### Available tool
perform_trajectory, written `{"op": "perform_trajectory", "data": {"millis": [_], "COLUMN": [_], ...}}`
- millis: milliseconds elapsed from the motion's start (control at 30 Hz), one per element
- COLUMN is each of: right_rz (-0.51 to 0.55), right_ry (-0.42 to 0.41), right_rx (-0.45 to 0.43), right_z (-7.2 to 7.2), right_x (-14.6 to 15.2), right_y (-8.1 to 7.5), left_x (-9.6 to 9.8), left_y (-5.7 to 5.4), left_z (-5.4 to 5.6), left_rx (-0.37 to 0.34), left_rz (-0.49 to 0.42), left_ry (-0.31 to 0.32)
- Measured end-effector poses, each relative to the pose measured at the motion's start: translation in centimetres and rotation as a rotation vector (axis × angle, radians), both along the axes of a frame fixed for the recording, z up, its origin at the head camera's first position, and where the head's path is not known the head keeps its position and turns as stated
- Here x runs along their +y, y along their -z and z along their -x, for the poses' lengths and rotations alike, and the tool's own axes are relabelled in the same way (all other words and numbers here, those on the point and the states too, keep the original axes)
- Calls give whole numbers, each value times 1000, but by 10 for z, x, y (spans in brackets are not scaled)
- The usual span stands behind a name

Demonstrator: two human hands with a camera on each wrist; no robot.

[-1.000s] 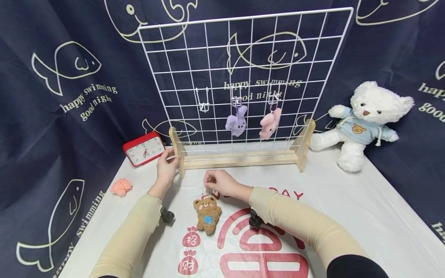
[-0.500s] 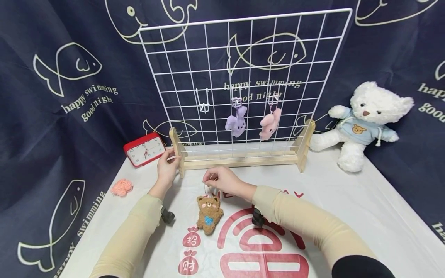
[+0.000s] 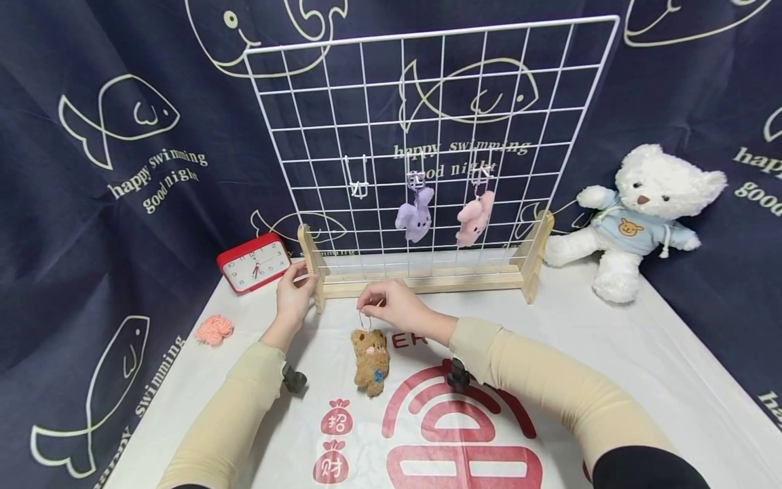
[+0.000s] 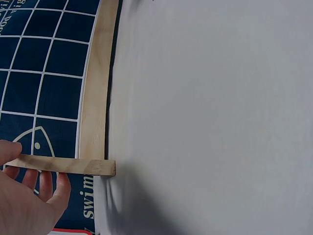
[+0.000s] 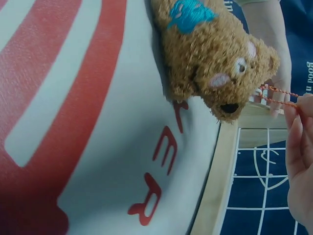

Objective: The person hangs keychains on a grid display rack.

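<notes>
I see that the brown bear keychain (image 3: 370, 360) has left the surface since a second ago. Before, it lay flat on the white cloth (image 3: 611, 367) with its face up; now it hangs from its thin orange loop (image 5: 276, 95), and only its feet seem near the cloth, I cannot tell if they touch. I judge that the lift is well begun and the toy is free to be carried toward the wire grid panel (image 3: 427, 136).

My right hand (image 3: 394, 309) pinches the loop between thumb and fingertips; the other fingers are curled. The bear hangs just below this hand, in front of the wooden base (image 3: 427, 280) of the panel, on the left part of the cloth. Its long axis is now almost vertical, head up under the loop and feet down, and it has turned a little, so its face looks somewhat to the side. In the right wrist view the nose points toward the wooden rail.

My left hand (image 3: 294, 299) has not moved: it holds the left wooden foot (image 4: 63, 165) of the base, thumb on one side and fingers on the other, keeping the stand steady.

On the panel a purple plush (image 3: 413, 216) and a pink plush (image 3: 474, 217) hang on hooks; one empty white hook (image 3: 357, 178) is to their left. A red alarm clock (image 3: 253, 263) and a white teddy bear (image 3: 635, 217) stand at the sides.
</notes>
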State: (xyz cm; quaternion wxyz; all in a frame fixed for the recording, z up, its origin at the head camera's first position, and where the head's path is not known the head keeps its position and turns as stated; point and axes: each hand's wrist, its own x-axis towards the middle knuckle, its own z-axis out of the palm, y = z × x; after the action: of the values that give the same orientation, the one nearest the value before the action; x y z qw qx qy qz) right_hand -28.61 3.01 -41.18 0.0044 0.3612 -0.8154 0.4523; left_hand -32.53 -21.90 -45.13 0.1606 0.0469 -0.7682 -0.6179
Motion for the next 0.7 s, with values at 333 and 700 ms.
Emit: {"op": "perform_trajectory", "data": {"millis": [333,700], "right_rz": [66,72], "right_ry": [-26,-36], "right_rx": [30,105], "right_z": [6,10], "right_x": [3,2], "right_y": [-11,-26], "left_x": [0,0], "left_y": [0,0], "left_z": [1,0], "left_rx": [-5,-14], "left_rz": [-20,-19], "left_ry": [4,6]}}
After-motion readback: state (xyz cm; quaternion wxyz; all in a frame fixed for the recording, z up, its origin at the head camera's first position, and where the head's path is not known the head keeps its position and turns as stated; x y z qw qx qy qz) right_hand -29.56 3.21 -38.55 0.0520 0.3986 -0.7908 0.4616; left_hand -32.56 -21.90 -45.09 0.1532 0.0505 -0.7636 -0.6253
